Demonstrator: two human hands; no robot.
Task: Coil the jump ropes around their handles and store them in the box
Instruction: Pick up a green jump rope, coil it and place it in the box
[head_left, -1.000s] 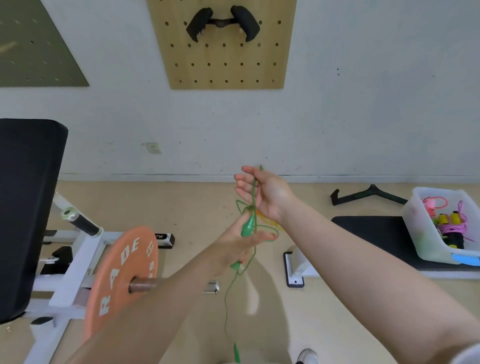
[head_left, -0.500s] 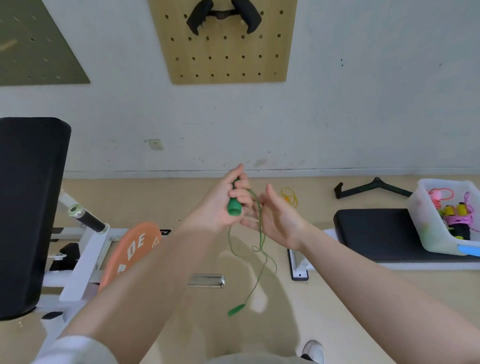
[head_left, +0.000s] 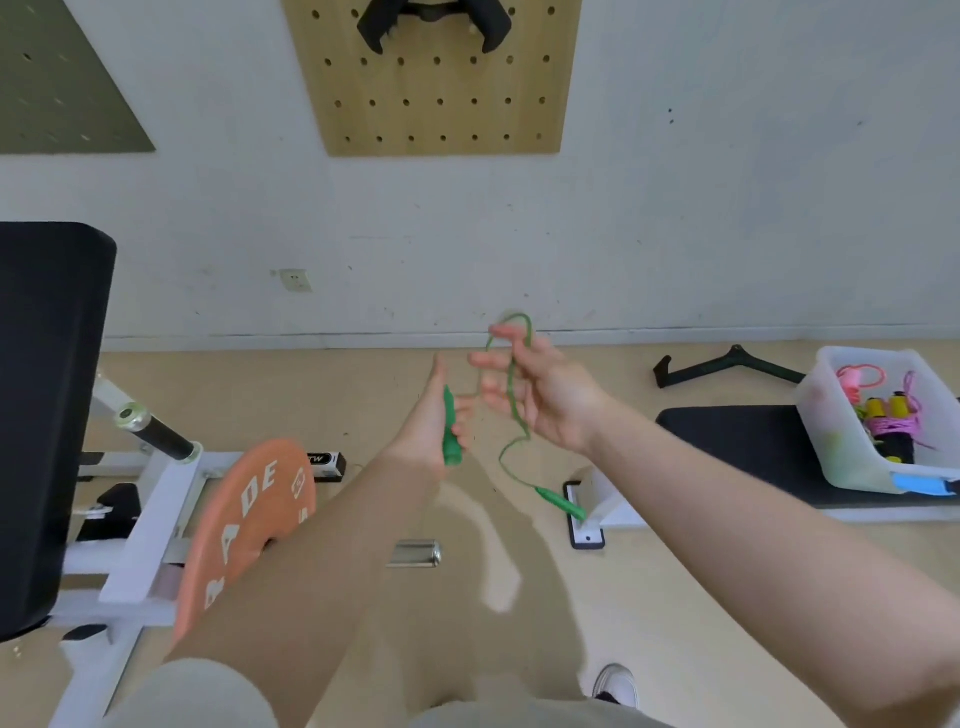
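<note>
above the tan gym floor (head_left: 332, 395), the left hand (head_left: 434, 426) is gripping one green handle (head_left: 451, 434) of the green jump rope (head_left: 511, 395), its fingers curling round the handle, which is pointing roughly upright. just to its right and a little higher, the right hand (head_left: 540, 395) is holding the cord, with a loop arching over its loosely bent fingers. from that hand the cord is trailing down in a wavy line to the second green handle (head_left: 561, 503), which is dangling free below the right wrist. far to the right, a translucent plastic box (head_left: 836, 441) is sitting on a black mat (head_left: 737, 447), already holding pink and yellow-handled ropes. at left, an orange weight plate (head_left: 249, 525) is leaning on a white rack
</note>
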